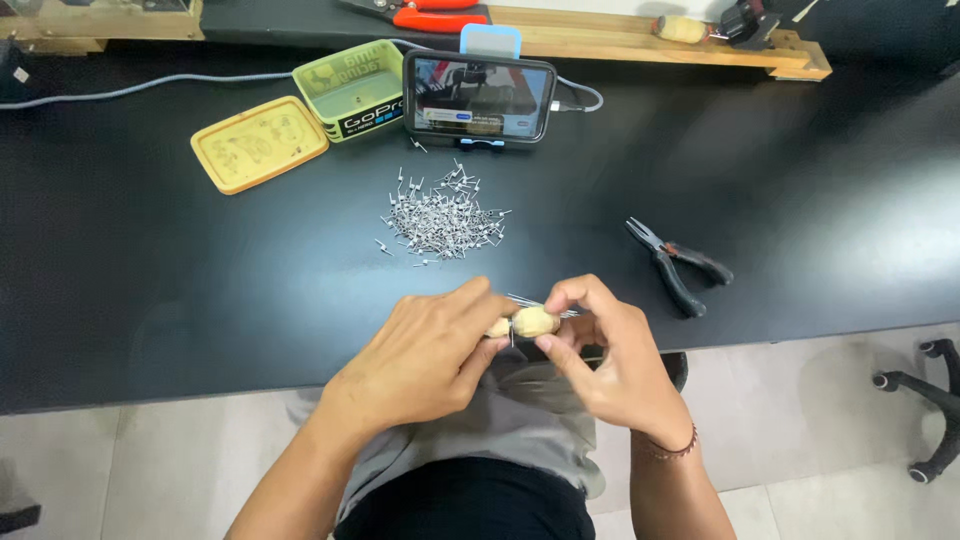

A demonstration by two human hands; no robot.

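1. Place: small workshop / hobby bench, indoors.
2. Black worktable (150, 280), wide, matte; tiled floor (820, 430) below.
3. Hand tools: black-handled pliers (675, 262) on table; red-handled cutters (435, 15) at back edge.
4. Heap of small bent metal wire pcs (440, 220), mid-table.
5. Wood planks (640, 40) along far edge.
6. Phone on blue stand (480, 97), cable attached; open green tin (352, 98) w/ yellow lid (258, 143) beside.
7. Office chair base (925, 400), right.

So there's a small tan wooden piece (533, 322), kinda rounded and egg-shaped, being held sideways between both hands at the near edge of the black tabletop (800, 200). A few thin metal wire pins (530, 300) are sticking out of it, pointing left and right.
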